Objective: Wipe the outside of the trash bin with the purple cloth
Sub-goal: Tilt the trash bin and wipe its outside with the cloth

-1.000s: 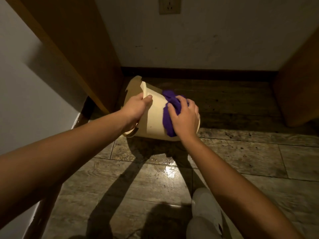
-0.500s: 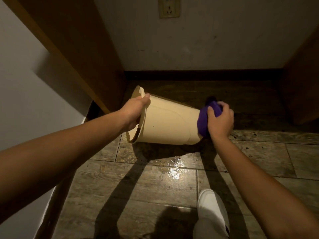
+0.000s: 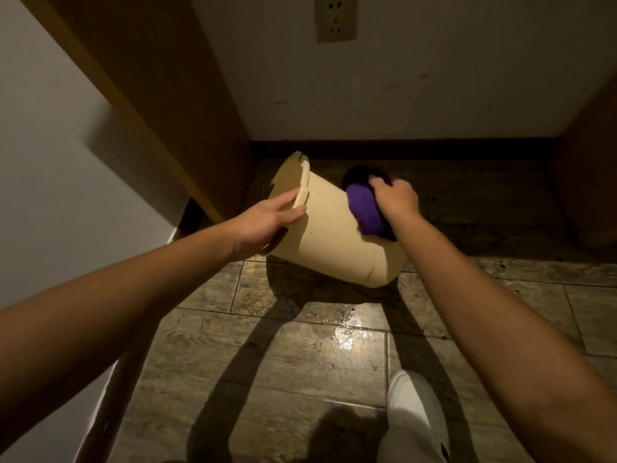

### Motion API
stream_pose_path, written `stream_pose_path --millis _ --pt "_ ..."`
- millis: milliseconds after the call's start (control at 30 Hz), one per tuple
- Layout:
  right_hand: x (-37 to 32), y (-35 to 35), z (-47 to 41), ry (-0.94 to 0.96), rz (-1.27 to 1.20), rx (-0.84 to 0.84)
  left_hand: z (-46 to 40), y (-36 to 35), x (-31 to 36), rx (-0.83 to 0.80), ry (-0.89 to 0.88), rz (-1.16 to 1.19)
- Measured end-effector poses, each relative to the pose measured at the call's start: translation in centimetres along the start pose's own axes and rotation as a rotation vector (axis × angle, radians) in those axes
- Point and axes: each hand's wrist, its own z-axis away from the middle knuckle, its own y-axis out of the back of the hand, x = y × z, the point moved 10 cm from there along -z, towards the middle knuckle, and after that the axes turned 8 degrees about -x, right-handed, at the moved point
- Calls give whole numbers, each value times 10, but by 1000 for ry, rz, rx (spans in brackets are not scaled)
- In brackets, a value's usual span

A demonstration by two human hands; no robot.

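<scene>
A cream plastic trash bin (image 3: 330, 242) is tipped on its side above the wooden floor, its open mouth toward the left and its base at the lower right. My left hand (image 3: 267, 218) grips the bin's rim, fingers over the edge. My right hand (image 3: 395, 198) holds the bunched purple cloth (image 3: 365, 208) pressed against the far upper side of the bin. Part of the cloth lies in shadow behind the bin.
A brown wooden panel (image 3: 160, 95) stands close on the left, another (image 3: 591, 182) at the right. The white back wall carries a socket (image 3: 335, 16) above a dark baseboard. My white shoe (image 3: 414, 419) rests on the floor; a wet shiny patch (image 3: 344, 335) lies before the bin.
My right hand with the cloth slid from the bin's base end up onto its far side. The bin has turned, its base now swung lower right. The left hand keeps its hold on the rim.
</scene>
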Motion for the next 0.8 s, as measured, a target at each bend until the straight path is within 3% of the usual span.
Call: stream_pose_path --millis 100,200,300,367,567,800 --pt "14 -14 3 -66 -99 -147 -2 2 1 1 -22 -48" --pt "-29 -26 25 219 -98 -77 -10 -4 15 19 -74 -44" --pt "-74 -50 68 568 -68 -23 -18 -9 26 42 -133 90" --pt "-79 -60 96 705 -7 70 -20 -3 26 91 -156 172" --pt "-60 -64 130 833 223 299 -22 1 19 150 -121 196" --pt "-27 -83 141 998 544 169 -24 6 5 227 -56 398"
